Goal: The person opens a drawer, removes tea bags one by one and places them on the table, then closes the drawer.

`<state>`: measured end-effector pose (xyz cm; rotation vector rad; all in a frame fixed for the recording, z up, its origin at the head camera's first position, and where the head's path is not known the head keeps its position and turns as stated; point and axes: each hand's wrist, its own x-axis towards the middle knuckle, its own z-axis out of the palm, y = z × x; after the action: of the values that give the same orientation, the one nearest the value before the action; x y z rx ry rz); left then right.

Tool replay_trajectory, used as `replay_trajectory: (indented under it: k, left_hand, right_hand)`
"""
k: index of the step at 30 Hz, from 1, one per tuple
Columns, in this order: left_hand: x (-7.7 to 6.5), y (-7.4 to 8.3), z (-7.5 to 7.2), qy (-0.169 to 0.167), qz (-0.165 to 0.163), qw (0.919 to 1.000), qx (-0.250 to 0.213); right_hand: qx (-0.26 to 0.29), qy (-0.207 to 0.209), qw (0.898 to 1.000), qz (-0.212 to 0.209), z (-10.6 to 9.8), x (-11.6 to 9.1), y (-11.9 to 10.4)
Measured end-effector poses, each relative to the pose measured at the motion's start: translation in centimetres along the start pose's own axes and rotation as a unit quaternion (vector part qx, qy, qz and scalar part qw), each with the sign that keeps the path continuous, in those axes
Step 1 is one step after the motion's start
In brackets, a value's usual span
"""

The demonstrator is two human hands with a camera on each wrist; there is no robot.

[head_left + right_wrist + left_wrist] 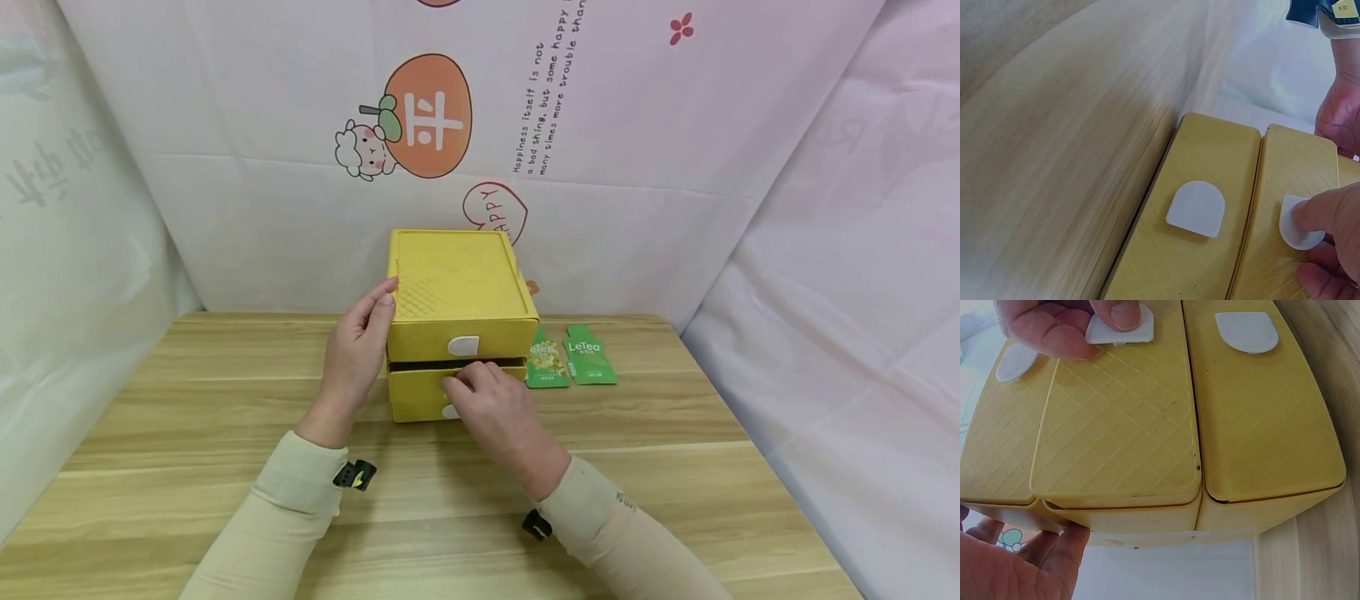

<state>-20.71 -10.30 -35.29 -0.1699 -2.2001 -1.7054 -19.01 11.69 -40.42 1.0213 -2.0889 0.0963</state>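
A yellow drawer box (465,271) with a white tab on each drawer front stands at the back of the table. My left hand (360,346) rests against its left side, fingers extended along the wall near the top edge. My right hand (498,408) is at the front and pinches the white tab (1138,331) of the middle drawer (1122,425), thumb on top. This drawer juts slightly out, with a dark gap (420,365) over it in the head view. Beneath it, the bottom drawer (1266,425) sits closed, its tab (1197,209) untouched.
Two green LeTea packets (591,358) lie on the wooden table (675,467), right of the box. One packet is partly hidden behind the box. A white printed cloth (300,225) hangs behind the table, and pale cloths hang at both sides.
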Motion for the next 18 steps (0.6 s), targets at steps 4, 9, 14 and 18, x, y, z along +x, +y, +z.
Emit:
replay_trajectory:
  k: [4,9,14,18]
  left_hand:
    - [0.0,0.0,0.0,-0.001,0.0,1.0,-0.002]
    - [-0.1,0.1,0.0,-0.002,0.002,1.0,-0.005]
    - [0.0,0.0,0.0,-0.003,0.001,1.0,-0.003]
    - [0.0,0.0,0.0,-0.005,0.0,1.0,-0.005]
  right_hand:
    - [0.006,0.0,1.0,-0.002,-0.3,-0.1,-0.1]
    - [0.01,-0.007,1.0,-0.004,-0.7,-0.3,-0.2]
    - [0.007,-0.012,1.0,-0.004,-1.0,-0.4,-0.5]
    - [0.004,-0.016,1.0,-0.002,-1.1,-0.5,-0.6]
